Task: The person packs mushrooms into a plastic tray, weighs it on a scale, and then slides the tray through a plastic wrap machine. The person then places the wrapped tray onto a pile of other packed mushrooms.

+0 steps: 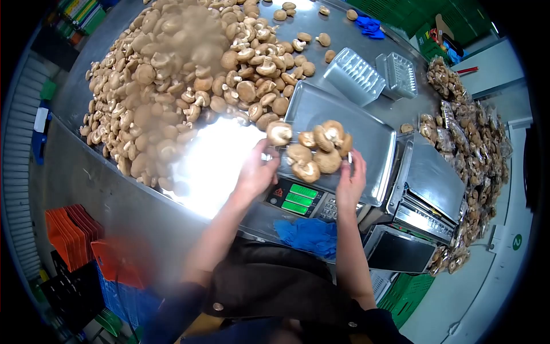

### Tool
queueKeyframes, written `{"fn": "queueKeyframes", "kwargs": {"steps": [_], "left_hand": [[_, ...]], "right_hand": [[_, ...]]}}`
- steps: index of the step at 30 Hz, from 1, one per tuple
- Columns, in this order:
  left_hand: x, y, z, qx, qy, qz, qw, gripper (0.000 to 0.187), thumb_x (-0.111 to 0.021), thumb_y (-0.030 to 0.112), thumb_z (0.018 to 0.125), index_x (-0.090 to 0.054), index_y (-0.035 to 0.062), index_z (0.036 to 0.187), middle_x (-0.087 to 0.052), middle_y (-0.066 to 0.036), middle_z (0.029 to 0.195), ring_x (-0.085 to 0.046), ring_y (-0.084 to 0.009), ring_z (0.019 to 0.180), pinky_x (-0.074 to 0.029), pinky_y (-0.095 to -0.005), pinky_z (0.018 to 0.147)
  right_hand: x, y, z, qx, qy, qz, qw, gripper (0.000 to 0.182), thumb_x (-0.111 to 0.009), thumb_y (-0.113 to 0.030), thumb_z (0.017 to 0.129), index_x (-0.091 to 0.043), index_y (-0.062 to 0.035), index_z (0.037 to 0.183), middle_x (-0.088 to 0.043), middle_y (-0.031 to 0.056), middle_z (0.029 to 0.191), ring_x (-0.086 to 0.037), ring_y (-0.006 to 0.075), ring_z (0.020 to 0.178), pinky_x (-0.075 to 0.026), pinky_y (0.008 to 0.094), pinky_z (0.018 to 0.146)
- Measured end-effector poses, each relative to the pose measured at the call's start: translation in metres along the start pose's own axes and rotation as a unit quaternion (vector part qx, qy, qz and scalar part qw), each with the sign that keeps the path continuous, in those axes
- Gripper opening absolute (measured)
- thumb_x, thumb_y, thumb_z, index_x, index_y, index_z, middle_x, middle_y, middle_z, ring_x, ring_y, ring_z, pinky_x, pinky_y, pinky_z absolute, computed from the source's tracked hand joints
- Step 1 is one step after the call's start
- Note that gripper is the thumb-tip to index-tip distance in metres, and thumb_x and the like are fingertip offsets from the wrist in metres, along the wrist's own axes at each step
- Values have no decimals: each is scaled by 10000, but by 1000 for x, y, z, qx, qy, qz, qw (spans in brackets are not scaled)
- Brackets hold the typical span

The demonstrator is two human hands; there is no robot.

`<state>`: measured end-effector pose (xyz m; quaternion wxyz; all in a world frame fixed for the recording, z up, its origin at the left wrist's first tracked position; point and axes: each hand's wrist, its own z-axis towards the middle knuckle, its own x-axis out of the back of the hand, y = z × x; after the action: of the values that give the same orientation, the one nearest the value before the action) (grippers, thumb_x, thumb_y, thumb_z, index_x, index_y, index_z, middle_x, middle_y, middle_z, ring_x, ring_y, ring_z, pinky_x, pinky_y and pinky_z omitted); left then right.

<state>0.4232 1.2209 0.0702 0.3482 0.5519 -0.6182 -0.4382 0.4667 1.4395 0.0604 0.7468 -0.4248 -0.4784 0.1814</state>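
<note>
Several brown mushrooms [327, 160] sit together between my two hands, above the scale's metal pan [372, 135]. They appear to lie in a clear plastic punnet, whose walls are mostly hidden by them. My left hand [260, 171] grips its left side, fingers curled, just below a mushroom [279, 133] at the corner. On the opposite side, my right hand [351, 179] holds the edge between thumb and fingers. Below the pan, the scale's display [299, 199] shows green lit figures, too small to read.
A large heap of mushrooms [246, 92] covers the steel table's left and back. Empty clear punnets [355, 77] stand behind the pan. A machine with a metal top [432, 172] is at right, beside bagged mushrooms [475, 155]. Blue gloves [309, 235] lie in front; orange crates [71, 235] stand lower left.
</note>
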Motion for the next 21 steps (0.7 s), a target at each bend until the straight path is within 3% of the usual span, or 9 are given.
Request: {"fn": "queueKeyframes", "kwargs": {"steps": [3,7,11,12,13,14,15,20,21], "left_hand": [[-26,-1,14,-43,-27,125,991,236,-595,-19,810,-535,-54,1036,-609,-87,788,-591,-159,476,-445,-286,411],[-40,-9,20,-134,4,277,952,293,-639,25,793,-566,-65,1062,-625,-134,710,-616,-196,509,-486,-335,488],[-6,-26,18,-203,119,232,944,363,-655,-12,804,-582,-13,1160,-658,-94,903,-599,-128,684,-499,-262,571],[15,-28,17,-275,146,263,913,382,-638,-55,805,-586,18,1176,-640,-108,1025,-613,-144,763,-505,-258,564],[28,-30,7,-235,176,277,915,384,-628,-53,809,-590,32,1181,-616,-127,1099,-620,-213,879,-528,-298,651],[46,-31,2,-279,180,399,855,378,-641,-12,807,-595,38,1178,-601,-146,1131,-589,-302,1001,-511,-347,813],[31,-2,-24,-124,206,419,876,368,-651,46,813,-598,41,1178,-575,-154,1183,-536,-338,1103,-450,-376,939],[95,-110,-34,-217,82,618,752,418,-576,19,864,-516,55,1276,-439,-215,1352,-379,-394,1287,-333,-436,1068],[94,-113,-38,-180,105,519,829,412,-569,10,868,-517,52,1275,-439,-213,1351,-386,-388,1284,-338,-425,1064]], "right_hand": [[25,29,0,39,21,-86,995,266,-525,-78,902,-555,11,1151,-525,139,1299,-418,343,1263,-298,429,1088],[36,51,-5,33,-5,-175,984,293,-532,-92,902,-550,15,1175,-488,169,1330,-370,367,1304,-287,444,1095],[42,49,-8,15,-18,-182,983,314,-545,-89,901,-542,16,1198,-477,188,1334,-358,380,1310,-280,451,1099],[46,46,-9,14,-9,-182,983,318,-554,-80,902,-538,12,1206,-492,182,1320,-402,363,1285,-317,433,1080],[51,44,-10,-4,3,-142,990,318,-551,-74,903,-536,10,1209,-500,178,1310,-422,351,1269,-331,421,1071],[57,41,-11,-22,15,-99,995,318,-548,-68,904,-535,9,1212,-509,175,1301,-442,339,1254,-346,408,1061],[61,41,-13,-38,27,-56,997,318,-545,-62,905,-534,7,1215,-518,171,1292,-463,327,1238,-361,396,1051],[68,47,-22,-15,79,-19,997,277,-524,-34,908,-575,-6,1178,-577,151,1203,-558,280,1120,-424,352,983],[67,46,-23,-24,71,-12,997,275,-524,-34,908,-577,-8,1177,-581,149,1199,-561,276,1117,-427,351,978]]}}
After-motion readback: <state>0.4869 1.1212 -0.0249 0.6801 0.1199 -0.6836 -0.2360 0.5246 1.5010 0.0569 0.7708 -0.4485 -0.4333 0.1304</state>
